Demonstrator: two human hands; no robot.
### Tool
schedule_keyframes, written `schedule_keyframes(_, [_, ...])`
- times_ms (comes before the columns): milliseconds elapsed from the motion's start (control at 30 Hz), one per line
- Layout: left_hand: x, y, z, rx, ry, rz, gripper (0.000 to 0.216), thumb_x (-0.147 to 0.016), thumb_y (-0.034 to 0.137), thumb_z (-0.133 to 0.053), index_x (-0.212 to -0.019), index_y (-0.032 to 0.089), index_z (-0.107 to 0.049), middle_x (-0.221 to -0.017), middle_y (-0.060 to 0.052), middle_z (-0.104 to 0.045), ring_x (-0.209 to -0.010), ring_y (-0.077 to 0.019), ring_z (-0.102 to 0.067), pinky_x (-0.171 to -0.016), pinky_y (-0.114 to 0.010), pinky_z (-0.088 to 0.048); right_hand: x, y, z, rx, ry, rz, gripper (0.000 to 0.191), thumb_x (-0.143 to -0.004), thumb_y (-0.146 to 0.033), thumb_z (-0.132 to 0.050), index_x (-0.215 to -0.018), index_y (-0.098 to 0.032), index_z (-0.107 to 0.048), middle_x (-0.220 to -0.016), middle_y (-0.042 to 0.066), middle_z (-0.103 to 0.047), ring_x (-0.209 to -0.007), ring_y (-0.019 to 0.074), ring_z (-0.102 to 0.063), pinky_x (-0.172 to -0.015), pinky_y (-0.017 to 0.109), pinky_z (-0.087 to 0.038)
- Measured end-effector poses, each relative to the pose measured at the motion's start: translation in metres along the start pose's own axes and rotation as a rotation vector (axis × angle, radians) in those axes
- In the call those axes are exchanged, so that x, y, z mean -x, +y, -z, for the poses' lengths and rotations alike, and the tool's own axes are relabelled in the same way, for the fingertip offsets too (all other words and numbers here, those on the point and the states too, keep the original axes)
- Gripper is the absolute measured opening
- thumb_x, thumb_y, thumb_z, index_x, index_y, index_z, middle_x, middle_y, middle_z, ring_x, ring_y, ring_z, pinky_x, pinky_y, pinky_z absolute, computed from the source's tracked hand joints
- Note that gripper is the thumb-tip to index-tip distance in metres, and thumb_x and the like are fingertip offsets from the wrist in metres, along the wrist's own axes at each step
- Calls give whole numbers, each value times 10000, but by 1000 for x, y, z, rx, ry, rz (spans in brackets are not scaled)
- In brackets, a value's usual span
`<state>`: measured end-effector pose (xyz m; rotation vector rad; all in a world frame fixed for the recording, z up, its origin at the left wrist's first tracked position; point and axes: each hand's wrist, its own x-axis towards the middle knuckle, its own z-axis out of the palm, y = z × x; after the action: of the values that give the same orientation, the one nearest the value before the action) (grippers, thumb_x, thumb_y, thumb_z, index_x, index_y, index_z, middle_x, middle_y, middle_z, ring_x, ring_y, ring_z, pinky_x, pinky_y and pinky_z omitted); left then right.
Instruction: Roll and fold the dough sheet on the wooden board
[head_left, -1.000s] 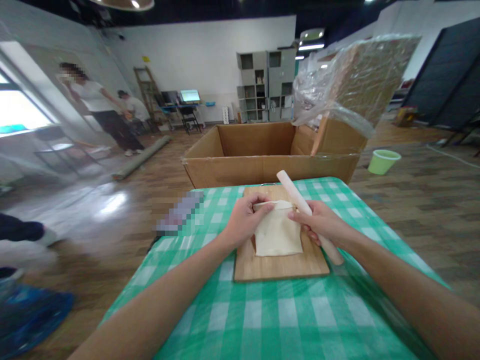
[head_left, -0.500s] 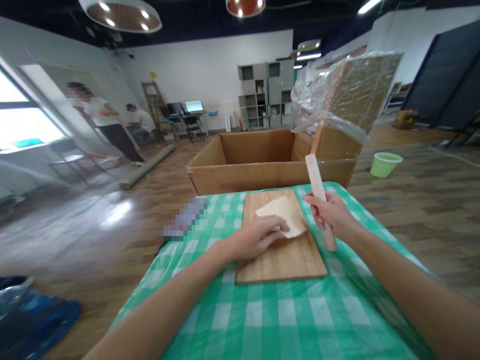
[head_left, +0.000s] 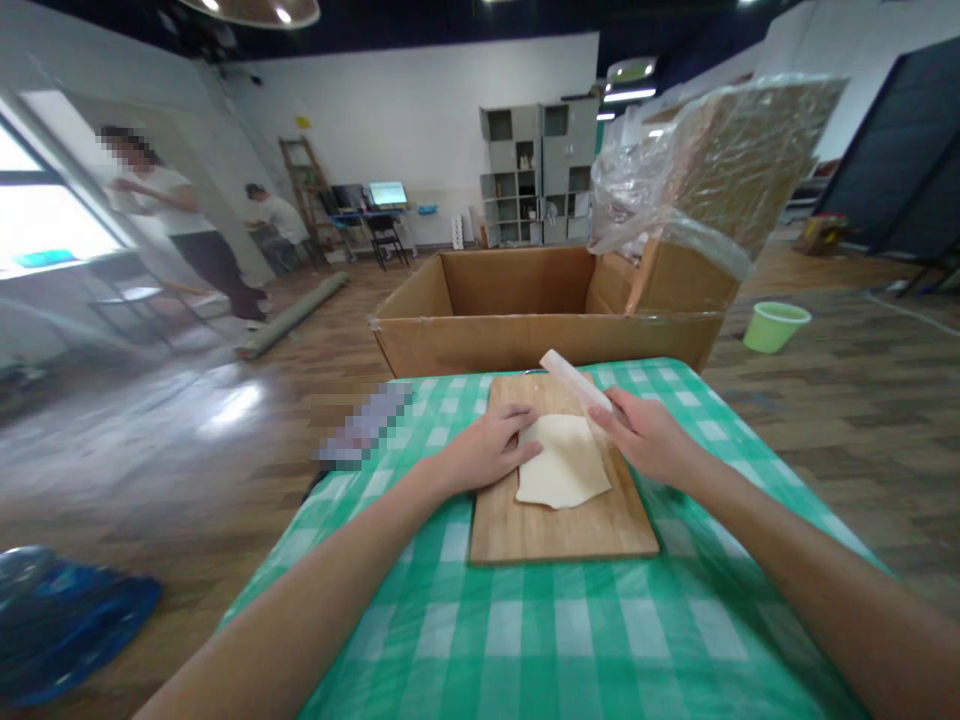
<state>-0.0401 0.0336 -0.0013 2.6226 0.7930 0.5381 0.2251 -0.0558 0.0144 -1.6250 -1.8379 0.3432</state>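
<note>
A flat, pale sheet of dough [head_left: 564,470] lies on a wooden cutting board [head_left: 502,540]. My left hand [head_left: 491,452] is at the sheet's left edge, thumb and fingers apart, with the fingertips touching or just over that edge. In my right hand [head_left: 651,435] is a light wooden rolling pin [head_left: 571,382], gripped near its lower part. The pin slants up to the left above the far right part of the board. Its near end is hidden by my hand.
A green checked cloth [head_left: 510,640] covers the table. Past its far edge stands a large cardboard box [head_left: 480,340]. A blurred-out flat object [head_left: 367,425] lies at the table's left edge. A green bucket [head_left: 776,328] stands on the floor at right; two people are at far left.
The dough sheet has turned and lies flatter, nearer to me. My left hand has shifted back to its left edge. My right hand has brought the rolling pin left over the board and tilted it.
</note>
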Motion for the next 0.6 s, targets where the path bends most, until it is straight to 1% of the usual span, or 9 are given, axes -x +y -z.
schedule_keyframes(100, [-3, -23, -2, 17, 55, 64, 315, -993, 371, -601, -1198, 194, -763, -1384, -136, -695, -1291, -286, -650, -1141, -425, -476, -10, -13, -5, 283, -128, 102, 287, -1065, -460, -505, -980, -216, -631, -901, 80, -725, -808, 233, -655, -666, 312, -377])
schedule_keyframes(133, [-4, -29, 0, 20, 123, 130, 277, -985, 324, -587, -1142, 192, -773, -1306, -126, -732, -1235, -282, -677, -1111, -424, -497, -13, -17, -7, 350, -173, 119, 271, -1064, -449, -518, -1007, -216, -644, -959, 96, -733, -841, 243, -663, -677, 313, -383])
schedule_keyframes(233, [-7, -38, 9, 22, 422, 344, 290, -997, 253, -486, -1075, 183, -757, -1145, -107, -775, -1132, -272, -707, -1057, -429, -522, -22, -30, -18, 483, -268, 185, 219, -1055, -413, -558, -1041, -228, -675, -1062, 112, -715, -896, 256, -668, -696, 318, -408])
schedule_keyframes(267, [-7, -36, 11, 20, 486, 352, 316, -1019, 267, -453, -1098, 180, -746, -1155, -108, -772, -1143, -269, -702, -1067, -430, -515, -24, -33, -21, 506, -281, 215, 215, -1052, -411, -568, -1050, -230, -683, -1073, 115, -704, -913, 262, -666, -710, 324, -424])
schedule_keyframes(300, [-6, -31, 11, 16, 507, 317, 344, -1044, 294, -424, -1141, 177, -732, -1189, -110, -764, -1170, -265, -693, -1086, -426, -503, -25, -34, -25, 520, -282, 250, 226, -1051, -420, -570, -1066, -229, -690, -1081, 120, -692, -939, 271, -661, -735, 334, -443])
schedule_keyframes(333, [-5, -24, 9, 1, 478, 245, 367, -1064, 329, -409, -1191, 172, -716, -1236, -115, -752, -1204, -261, -680, -1111, -420, -487, -25, -34, -28, 525, -273, 289, 256, -1058, -438, -556, -1089, -225, -695, -1091, 126, -682, -975, 280, -654, -777, 350, -464])
schedule_keyframes(433, [-2, 1, -6, -117, 258, 52, 437, -1103, 381, -364, -1357, 163, -646, -1420, -136, -680, -1372, -271, -592, -1204, -435, -404, -26, -24, -33, 511, -198, 358, 404, -1096, -498, -442, -1181, -189, -689, -1162, 158, -670, -1103, 307, -621, -954, 430, -479])
schedule_keyframes(533, [-3, 15, -23, -273, 174, 66, 506, -1107, 443, -359, -1411, 127, -611, -1494, -190, -625, -1452, -331, -527, -1251, -503, -327, -33, -4, -34, 474, -157, 340, 464, -1124, -476, -340, -1248, -182, -678, -1320, 171, -658, -1261, 313, -577, -1086, 479, -431])
schedule_keyframes(600, [-8, 14, -28, -319, 161, 118, 529, -1111, 450, -337, -1424, 111, -596, -1502, -210, -614, -1436, -341, -546, -1237, -502, -343, -43, 9, -35, 449, -200, 327, 472, -1137, -423, -287, -1265, -202, -683, -1390, 146, -659, -1317, 293, -570, -1115, 472, -420])
